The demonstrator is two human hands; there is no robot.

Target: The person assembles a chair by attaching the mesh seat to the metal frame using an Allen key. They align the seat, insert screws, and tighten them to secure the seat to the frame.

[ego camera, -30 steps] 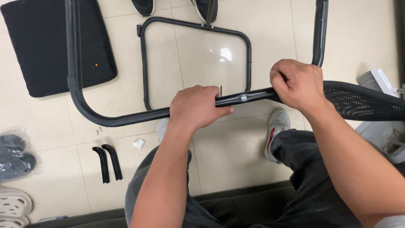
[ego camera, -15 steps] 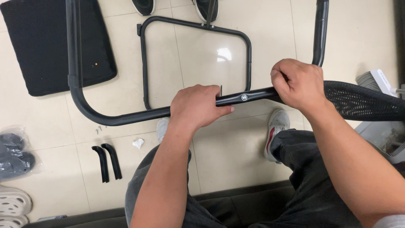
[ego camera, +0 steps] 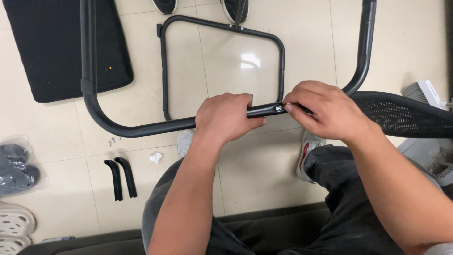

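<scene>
The left hand (ego camera: pixel 226 115) is closed around the black metal tube (ego camera: pixel 141 128), the bottom bar of a U-shaped frame. The bar's long axis runs left to right across the knees. The right hand (ego camera: pixel 325 111) sits just beside it on the same bar, fingertips pinched at a small round silver fitting (ego camera: pixel 279 108); what they grip, if anything, is hidden. The black mesh panel (ego camera: pixel 406 115) extends rightward from that hand. On the floor lie a clear plastic bag (ego camera: pixel 16 167) of dark parts at the left edge, a black cushion (ego camera: pixel 52 47) at the upper left, and two curved black pieces (ego camera: pixel 120 177).
</scene>
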